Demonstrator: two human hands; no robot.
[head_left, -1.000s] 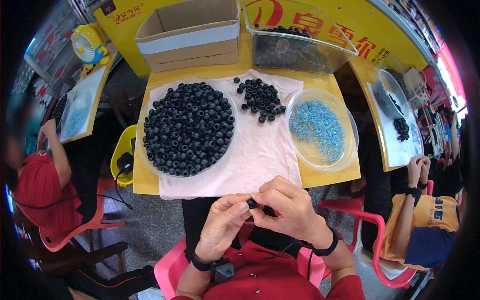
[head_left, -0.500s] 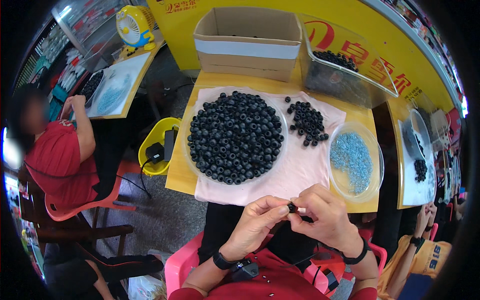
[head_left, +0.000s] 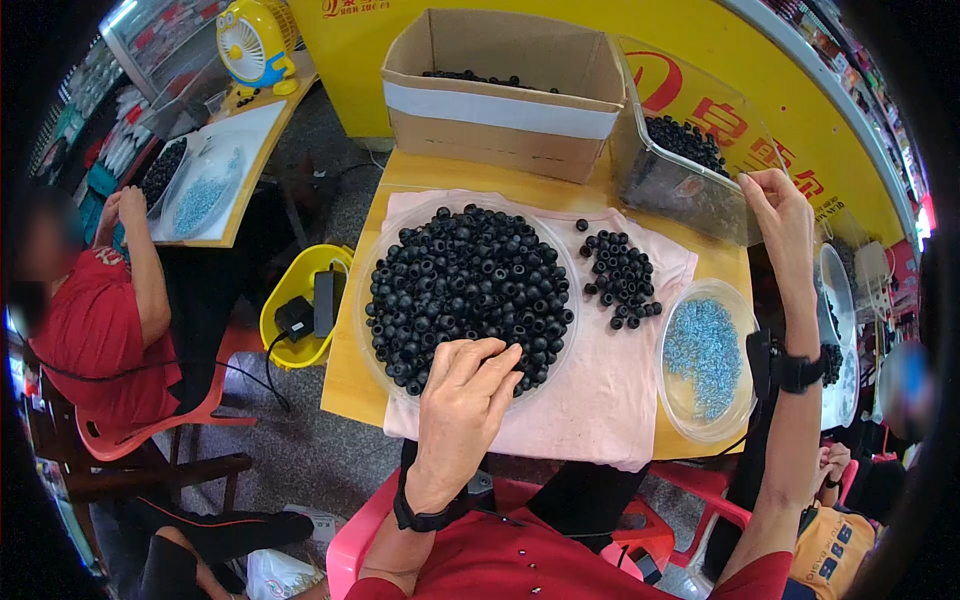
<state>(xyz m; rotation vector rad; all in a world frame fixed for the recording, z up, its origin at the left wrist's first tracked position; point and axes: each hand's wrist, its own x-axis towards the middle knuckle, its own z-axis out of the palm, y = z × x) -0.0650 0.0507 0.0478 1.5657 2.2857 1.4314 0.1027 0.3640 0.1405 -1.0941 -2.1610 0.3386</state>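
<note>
My left hand (head_left: 462, 415) rests over the near edge of a round clear tray (head_left: 573, 318) heaped with black beads (head_left: 470, 290). Its fingers curl closed at the beads, and whatever they pinch is hidden. Stretched far to the right, my right hand (head_left: 782, 212) is at the near right corner of a clear plastic bin (head_left: 665, 195). The thumb and forefinger press together at the bin's rim; anything between them is too small to make out. Black beads with large holes lie inside that bin.
A loose bead pile (head_left: 620, 275) lies on the pink cloth (head_left: 600, 400). Beside it stands a round dish (head_left: 680, 405) of small blue beads. An open cardboard box (head_left: 500, 125) is at the back. A yellow basket (head_left: 275, 335) stands left; people work at both sides.
My hands have parted from a dark bead pinched between them. The left has gone to the tray of black beads, the right far out to the clear bin.
</note>
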